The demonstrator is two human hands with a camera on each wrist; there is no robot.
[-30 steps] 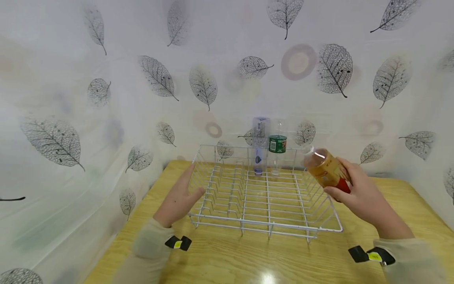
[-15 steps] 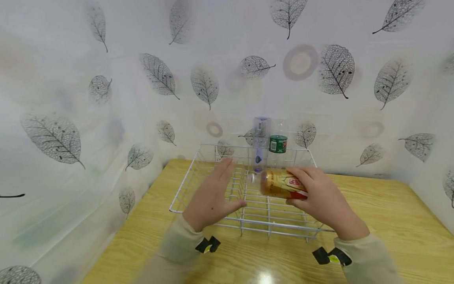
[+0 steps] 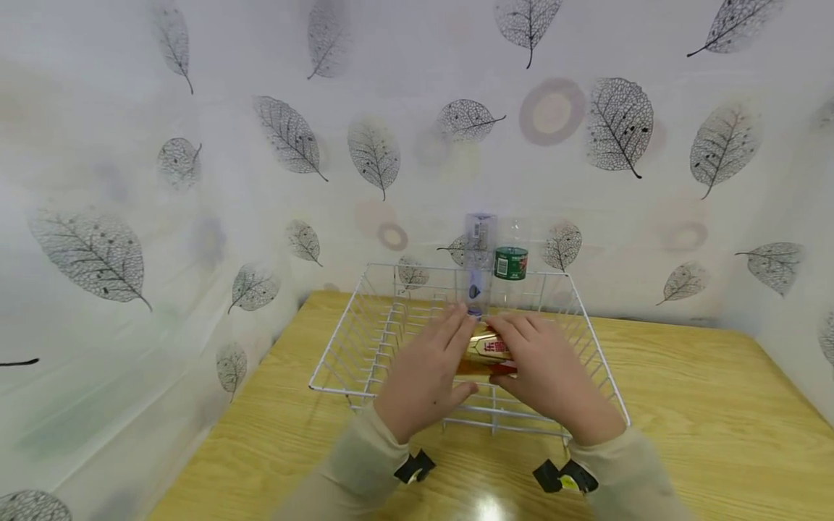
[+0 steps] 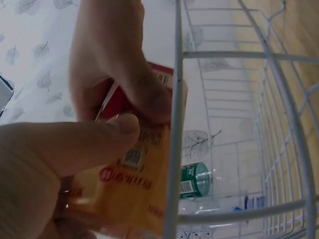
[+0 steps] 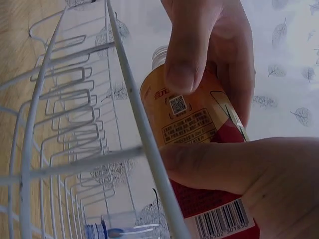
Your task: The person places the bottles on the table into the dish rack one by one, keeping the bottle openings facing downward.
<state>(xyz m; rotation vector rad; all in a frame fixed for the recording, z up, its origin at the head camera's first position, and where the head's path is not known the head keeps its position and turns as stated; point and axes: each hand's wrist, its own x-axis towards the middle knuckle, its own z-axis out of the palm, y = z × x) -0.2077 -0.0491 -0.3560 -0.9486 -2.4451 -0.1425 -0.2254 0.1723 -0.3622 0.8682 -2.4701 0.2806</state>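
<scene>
A plastic bottle [image 3: 486, 354] with a gold, orange and red label lies sideways between both hands, above a white wire dish rack [image 3: 339, 391]. My left hand [image 3: 423, 373] holds its left end, thumb on the label [image 4: 132, 157] in the left wrist view. Gripping the other end is my right hand [image 3: 547, 373]. In the right wrist view the clear screw neck [image 5: 159, 57] shows beyond the left hand's thumb. Two clear bottles stand at the rack's back: a purplish one [image 3: 480, 246] and one with a green label [image 3: 510, 263].
The rack stands on a wood-grain table [image 3: 704, 405]. Its wire walls rise around it, and upright prongs [image 5: 75, 97] line one side. Behind hangs a pale sheet [image 3: 417, 58] printed with leaves.
My right hand has carried the labelled bottle leftward from the rack's right side to its middle. My left hand has moved right from the rack's left side and taken hold of the bottle.
</scene>
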